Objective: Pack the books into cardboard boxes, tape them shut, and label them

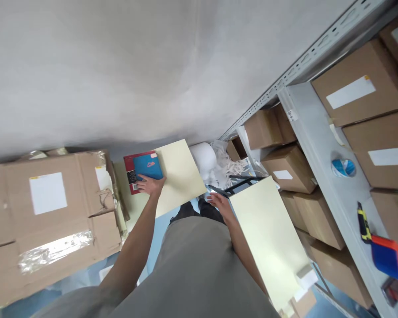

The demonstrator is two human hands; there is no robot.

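My left hand [150, 184] reaches down onto a blue book [148, 167] that lies on a red book [132, 170], its fingers curled over the blue book's near edge. Both books rest by a pale cream sheet [179, 176] on the floor. My right hand [220, 202] hangs beside a second cream board [268, 234], fingers loosely bent near its upper corner; whether it grips the board is unclear. My grey trousers and dark shoes [199, 208] fill the lower middle.
A large taped cardboard box [49, 221] stands at left. Grey metal shelving [318, 145] at right carries several cardboard boxes, a tape roll [343, 168], a yellow-black knife [362, 223] and a red-blue item [388, 256]. White packing material [215, 161] lies by the wall.
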